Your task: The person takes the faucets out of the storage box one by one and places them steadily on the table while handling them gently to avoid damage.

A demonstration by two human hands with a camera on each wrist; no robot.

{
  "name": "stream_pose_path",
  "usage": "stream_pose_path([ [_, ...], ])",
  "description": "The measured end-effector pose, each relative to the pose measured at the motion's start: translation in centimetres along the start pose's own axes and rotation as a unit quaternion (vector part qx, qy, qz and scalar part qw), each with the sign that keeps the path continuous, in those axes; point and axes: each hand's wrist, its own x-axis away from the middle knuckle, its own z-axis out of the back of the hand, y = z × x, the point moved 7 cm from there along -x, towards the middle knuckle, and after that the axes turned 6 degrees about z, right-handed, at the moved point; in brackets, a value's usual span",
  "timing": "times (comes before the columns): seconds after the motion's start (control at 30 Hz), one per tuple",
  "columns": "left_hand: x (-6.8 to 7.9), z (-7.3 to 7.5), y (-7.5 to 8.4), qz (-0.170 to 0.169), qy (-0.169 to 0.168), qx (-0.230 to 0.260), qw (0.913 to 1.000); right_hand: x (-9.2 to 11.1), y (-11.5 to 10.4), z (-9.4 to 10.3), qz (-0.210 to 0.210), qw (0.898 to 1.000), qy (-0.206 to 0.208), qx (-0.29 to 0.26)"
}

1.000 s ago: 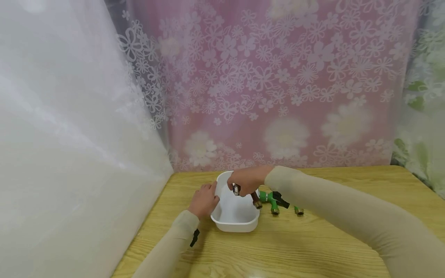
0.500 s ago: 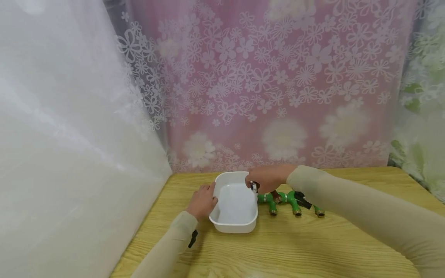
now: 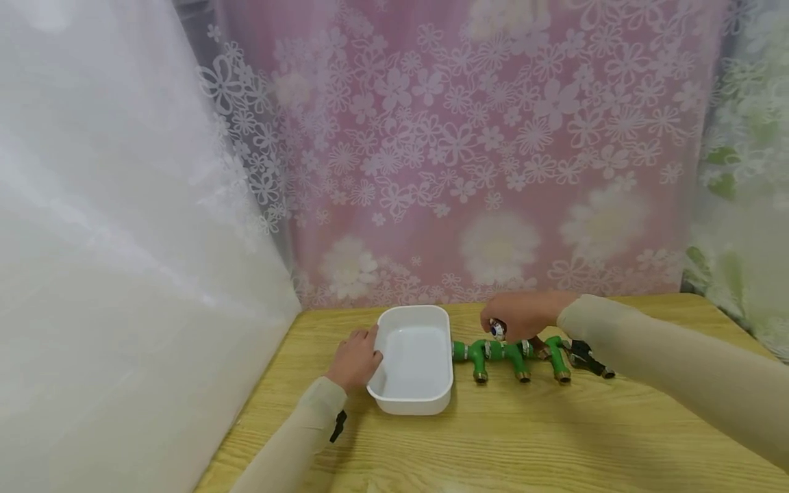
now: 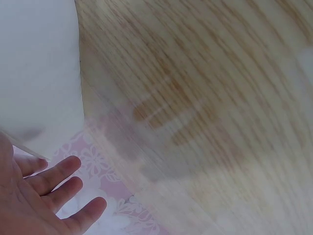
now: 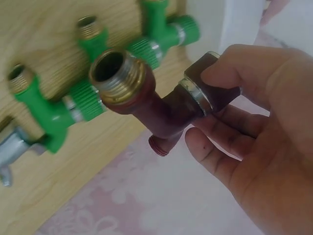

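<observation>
My right hand (image 3: 527,315) pinches a dark red Y-shaped pipe fitting (image 5: 168,115) by its square end, thumb on one side and fingers on the other. The fitting has a brass threaded mouth that faces the wrist camera. It hangs over a row of green pipe fittings (image 3: 478,359), each with a threaded brass outlet. My left hand (image 3: 356,359) rests at the left rim of a white plastic basin (image 3: 411,407). In the left wrist view its fingers (image 4: 61,171) are spread and fairly straight beside the basin wall; the thumb is hidden there.
At the right end of the row lies a black-handled piece (image 3: 585,357), partly behind the right sleeve. The green row starts right beside the basin. A wooden table (image 3: 493,445) carries everything. A pink floral curtain (image 3: 431,205) hangs behind, and a white sheet (image 3: 123,274) on the left.
My right hand has moved rightward from over the basin with the dark red fitting, uncovering more of the green row. The left hand stays at the basin's rim.
</observation>
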Motion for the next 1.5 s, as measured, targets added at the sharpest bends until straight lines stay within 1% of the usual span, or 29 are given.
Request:
stream_pose_path([
  [0.13,0.0,0.1,0.0,0.004,-0.004,0.004,1.0,1.7,1.3,-0.4,-0.003,1.0,0.006,0.002],
  [0.3,0.0,0.0,-0.1,0.007,-0.008,0.004,0.9999,3.6,2.9,-1.0,-0.017,1.0,0.009,-0.017],
  [0.43,0.1,-0.1,-0.1,0.003,-0.005,0.005,1.0,5.1,4.1,-1.6,-0.029,0.999,0.015,-0.023],
  [0.53,0.4,-0.3,0.0,-0.001,-0.005,0.013,0.9999,6.1,5.0,-2.3,-0.035,0.999,0.017,-0.026],
  [0.73,0.6,-0.6,-0.2,-0.005,0.002,0.007,1.0,7.4,6.7,-3.4,-0.041,0.998,0.023,-0.043],
  [0.9,0.4,-0.3,-0.3,-0.004,0.002,0.014,0.9999,8.5,8.2,-3.8,-0.058,0.997,0.034,-0.046],
  [1.0,0.3,-0.2,-0.2,-0.007,0.002,0.015,0.9999,9.3,9.1,-4.0,-0.074,0.995,0.033,-0.056],
  [1.23,0.3,-0.2,-0.2,-0.006,0.001,0.009,0.9999,10.8,10.8,-4.5,-0.082,0.995,0.038,-0.051],
  [1.4,0.3,0.0,0.0,-0.005,-0.003,0.013,0.9999,11.9,12.1,-5.1,-0.086,0.994,0.045,-0.04],
  [1.5,0.2,0.1,0.2,-0.003,-0.004,0.014,0.9999,12.5,12.6,-5.4,-0.088,0.994,0.051,-0.038],
])
